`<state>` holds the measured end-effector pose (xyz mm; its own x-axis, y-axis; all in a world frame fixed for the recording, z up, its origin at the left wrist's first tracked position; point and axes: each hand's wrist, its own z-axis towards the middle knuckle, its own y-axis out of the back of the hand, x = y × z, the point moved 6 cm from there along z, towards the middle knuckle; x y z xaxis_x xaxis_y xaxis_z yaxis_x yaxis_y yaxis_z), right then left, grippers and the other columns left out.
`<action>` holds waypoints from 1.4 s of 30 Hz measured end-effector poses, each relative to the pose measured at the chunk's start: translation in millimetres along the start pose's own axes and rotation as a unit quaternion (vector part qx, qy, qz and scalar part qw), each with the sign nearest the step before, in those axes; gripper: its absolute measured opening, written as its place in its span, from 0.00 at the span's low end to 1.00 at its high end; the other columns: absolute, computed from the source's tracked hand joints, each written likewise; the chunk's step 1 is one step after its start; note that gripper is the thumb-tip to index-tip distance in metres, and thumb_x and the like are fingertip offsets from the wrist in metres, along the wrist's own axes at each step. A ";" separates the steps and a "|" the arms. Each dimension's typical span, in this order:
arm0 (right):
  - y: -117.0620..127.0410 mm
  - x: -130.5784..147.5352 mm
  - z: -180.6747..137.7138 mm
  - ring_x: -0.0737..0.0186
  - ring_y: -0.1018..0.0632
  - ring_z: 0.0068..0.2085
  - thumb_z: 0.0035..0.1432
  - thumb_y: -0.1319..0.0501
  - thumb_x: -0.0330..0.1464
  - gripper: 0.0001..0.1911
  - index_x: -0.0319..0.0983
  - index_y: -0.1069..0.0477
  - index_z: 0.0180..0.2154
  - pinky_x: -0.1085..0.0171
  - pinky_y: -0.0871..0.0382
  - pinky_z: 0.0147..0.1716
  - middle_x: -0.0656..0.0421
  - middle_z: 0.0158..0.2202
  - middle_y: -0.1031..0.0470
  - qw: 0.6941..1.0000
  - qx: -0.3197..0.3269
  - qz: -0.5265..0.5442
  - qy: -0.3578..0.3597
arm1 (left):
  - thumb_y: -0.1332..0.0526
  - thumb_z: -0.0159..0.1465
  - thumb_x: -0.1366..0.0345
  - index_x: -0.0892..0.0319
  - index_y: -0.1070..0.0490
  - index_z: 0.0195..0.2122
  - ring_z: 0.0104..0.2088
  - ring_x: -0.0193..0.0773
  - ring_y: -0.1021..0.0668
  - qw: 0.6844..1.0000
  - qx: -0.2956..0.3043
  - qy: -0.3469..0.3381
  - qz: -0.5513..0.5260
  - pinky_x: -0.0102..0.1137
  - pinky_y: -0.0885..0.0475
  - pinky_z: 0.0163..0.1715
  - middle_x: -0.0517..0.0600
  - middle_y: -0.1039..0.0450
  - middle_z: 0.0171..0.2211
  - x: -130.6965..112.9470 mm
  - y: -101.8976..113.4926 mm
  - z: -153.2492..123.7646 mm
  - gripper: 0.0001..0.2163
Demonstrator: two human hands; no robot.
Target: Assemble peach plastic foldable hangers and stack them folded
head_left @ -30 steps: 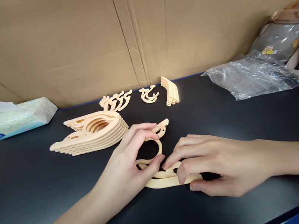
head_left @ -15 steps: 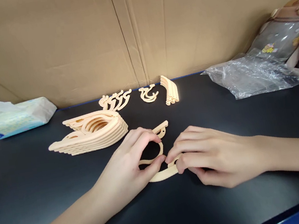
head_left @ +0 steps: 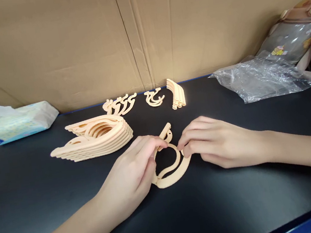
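Observation:
A cream plastic folding hanger (head_left: pixel 176 177) lies on the black table in front of me, its two arms folded toward each other around a round opening. My left hand (head_left: pixel 135 166) is closed on its left side, fingertips near the upper arm. My right hand (head_left: pixel 218 142) pinches the end of the other arm at the right, and its fingers hide that end. Left of and behind my left hand is a stack of similar folded hangers (head_left: pixel 100 138).
Several loose cream hooks (head_left: pixel 123 105) lie at the back, with a few more curved hooks (head_left: pixel 154 98) beside them. Right of these stands a bundle of curved cream bars (head_left: pixel 176 93). A tissue pack (head_left: pixel 24 120) is at left; a clear plastic bag (head_left: pixel 263 79) and a bottle (head_left: pixel 292 37) at right.
The hanger's right arm has swung up and away from me with my right hand, bringing the two arms closer together. My left thumb has drawn back to the left.

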<state>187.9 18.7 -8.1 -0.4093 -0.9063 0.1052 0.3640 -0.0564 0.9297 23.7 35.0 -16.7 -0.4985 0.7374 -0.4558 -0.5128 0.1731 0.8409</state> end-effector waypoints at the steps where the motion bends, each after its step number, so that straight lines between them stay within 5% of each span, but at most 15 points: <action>1: 0.8 -3.0 -0.2 0.59 0.28 0.45 0.62 0.51 0.18 0.14 0.36 0.30 0.39 0.60 0.36 0.45 0.55 0.42 0.24 1.000 -0.009 -0.005 -0.005 | 0.54 0.69 0.76 0.55 0.36 0.49 0.48 0.33 0.28 1.000 -0.002 -0.006 0.003 0.27 0.32 0.48 0.47 0.30 0.48 0.4 -0.2 0.1 0.14; 7: 3.8 -13.6 -1.8 0.60 0.28 0.37 0.60 0.47 0.21 0.10 0.35 0.29 0.38 0.60 0.37 0.38 0.54 0.38 0.24 0.997 -0.046 -0.038 -0.052 | 0.53 0.71 0.77 0.56 0.35 0.47 0.49 0.30 0.29 0.999 -0.011 -0.033 0.027 0.24 0.34 0.49 0.45 0.29 0.47 -1.1 -2.1 0.9 0.13; 15: 6.7 -7.3 -2.3 0.61 0.26 0.37 0.64 0.46 0.28 0.10 0.36 0.25 0.36 0.60 0.36 0.38 0.54 0.35 0.25 0.997 -0.044 -0.059 -0.025 | 0.51 0.70 0.76 0.57 0.35 0.49 0.49 0.32 0.29 0.998 -0.008 -0.047 0.039 0.25 0.34 0.49 0.47 0.32 0.51 -4.4 -3.9 2.3 0.12; 27: 9.3 -12.2 -1.5 0.61 0.29 0.36 0.67 0.47 0.31 0.13 0.38 0.26 0.47 0.62 0.37 0.37 0.53 0.40 0.28 0.994 -0.032 -0.075 -0.076 | 0.47 0.65 0.75 0.57 0.38 0.55 0.60 0.37 0.35 0.998 0.027 -0.050 0.033 0.31 0.38 0.60 0.51 0.38 0.58 -10.6 -4.1 1.2 0.17; 33: 9.5 -14.6 -1.9 0.65 0.32 0.29 0.66 0.45 0.31 0.10 0.38 0.28 0.33 0.63 0.41 0.36 0.61 0.27 0.29 0.992 -0.043 -0.069 -0.098 | 0.45 0.65 0.74 0.57 0.38 0.55 0.61 0.41 0.34 0.998 0.024 -0.047 0.028 0.37 0.36 0.60 0.53 0.37 0.59 -10.5 -5.0 0.4 0.17; 42: 10.8 -6.8 -0.8 0.60 0.23 0.36 0.65 0.43 0.36 0.11 0.37 0.28 0.33 0.57 0.36 0.45 0.56 0.33 0.23 0.995 -0.055 -0.034 -0.080 | 0.38 0.63 0.66 0.56 0.40 0.56 0.62 0.44 0.35 0.998 0.017 -0.050 0.031 0.41 0.36 0.61 0.55 0.37 0.59 -13.1 -3.1 0.2 0.21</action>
<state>195.3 24.0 1.0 -0.5613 -0.8207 0.1063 0.4160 -0.1688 0.8935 32.0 24.9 -13.3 -0.4563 0.8082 -0.3723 -0.4574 0.1459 0.8772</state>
